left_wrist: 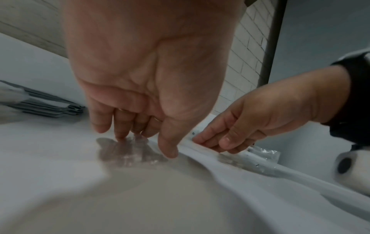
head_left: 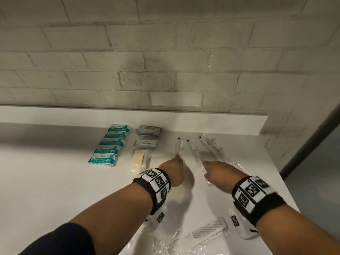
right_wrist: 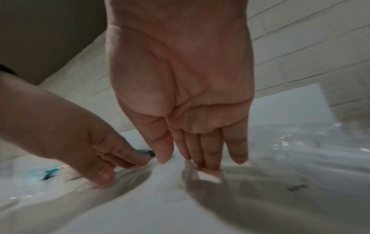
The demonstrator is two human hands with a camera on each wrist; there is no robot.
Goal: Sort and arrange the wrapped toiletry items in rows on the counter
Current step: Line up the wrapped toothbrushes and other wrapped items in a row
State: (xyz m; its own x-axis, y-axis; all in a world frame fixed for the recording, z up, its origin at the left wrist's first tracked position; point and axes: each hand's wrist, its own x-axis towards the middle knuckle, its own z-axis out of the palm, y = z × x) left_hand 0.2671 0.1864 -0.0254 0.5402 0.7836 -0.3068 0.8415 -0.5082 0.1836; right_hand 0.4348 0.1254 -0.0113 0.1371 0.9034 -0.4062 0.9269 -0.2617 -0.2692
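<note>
Several wrapped toothbrushes lie at the back right of the white counter [head_left: 55,181]. My left hand [head_left: 177,159] reaches to one wrapped toothbrush [head_left: 181,147] lying apart from the others, and its straight fingertips [left_wrist: 122,137] touch the clear wrapper's near end. To its right, my right hand [head_left: 207,168] presses flat fingers [right_wrist: 208,164] on the wrapper of a second toothbrush [head_left: 195,151]. The other toothbrushes [head_left: 211,148] lie fanned in a loose pile beyond it. Neither hand curls round anything.
A column of teal packets [head_left: 110,144] lies at the left. Beside it are a stack of grey sachets [head_left: 150,131], a toothpaste sachet [head_left: 146,143] and a cream bar in clear wrap [head_left: 138,160]. Wrapped combs [head_left: 209,229] lie near me. The counter ends at the right, against a brick wall.
</note>
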